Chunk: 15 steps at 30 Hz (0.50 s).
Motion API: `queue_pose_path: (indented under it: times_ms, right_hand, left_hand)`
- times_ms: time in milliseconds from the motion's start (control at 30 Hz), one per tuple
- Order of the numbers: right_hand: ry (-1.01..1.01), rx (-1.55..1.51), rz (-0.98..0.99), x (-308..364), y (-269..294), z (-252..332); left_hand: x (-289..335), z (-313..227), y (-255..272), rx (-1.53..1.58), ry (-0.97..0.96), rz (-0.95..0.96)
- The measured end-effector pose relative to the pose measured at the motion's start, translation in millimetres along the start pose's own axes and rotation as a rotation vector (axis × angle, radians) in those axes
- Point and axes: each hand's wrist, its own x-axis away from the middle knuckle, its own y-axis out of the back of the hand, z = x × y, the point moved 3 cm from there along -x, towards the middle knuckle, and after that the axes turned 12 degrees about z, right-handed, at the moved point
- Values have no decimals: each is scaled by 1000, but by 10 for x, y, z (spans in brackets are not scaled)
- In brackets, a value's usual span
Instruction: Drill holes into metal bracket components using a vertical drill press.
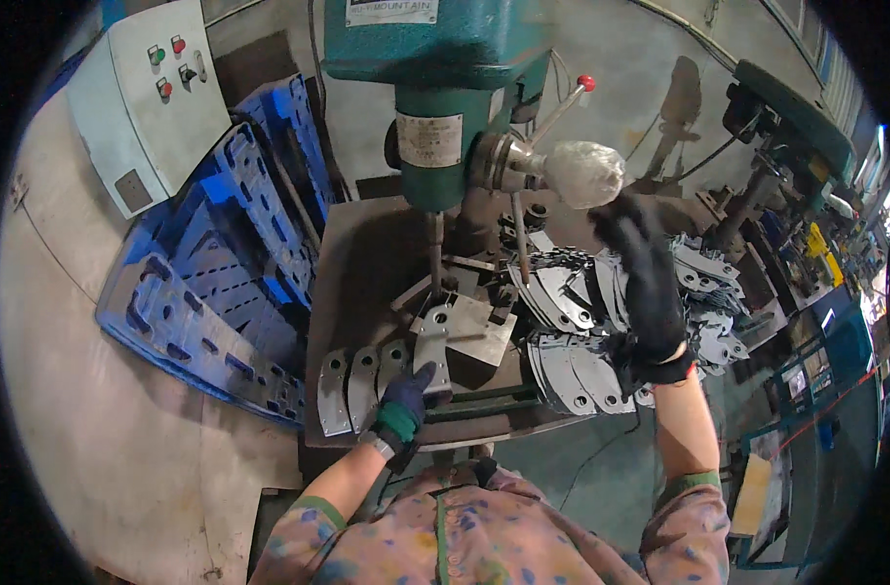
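My left hand (403,405), in a dark glove with a green cuff, grips the near end of a flat grey metal plate (431,343). The plate's far end, with a hole in it, lies by the fixture block (479,330) below the spindle (435,244) of a green drill press (435,127). My right hand (645,273), in a black glove, is raised over stacked metal plates (567,292). Its fingers look stretched out and slightly blurred, just below the plastic-wrapped knob (583,175) on the press's feed handle; I see no grip on it.
Several similar plates (335,395) lie at the table's left edge. More plates (713,283) are piled beyond my right hand. Blue plastic pallets (211,263) lean on the left, below a control box (153,107). A second green drill press (791,122) stands at right.
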Motion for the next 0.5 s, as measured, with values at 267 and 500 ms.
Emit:
queue_pose_path:
  times_ms: [267,500]
  right_hand:
    - [251,-179,23,-914,-87,934]
    - [512,308,112,-826,-309,834]
  left_hand:
    - [-408,-370,-81,104,64,-232]
    - [-333,-497,32,62,23,-192]
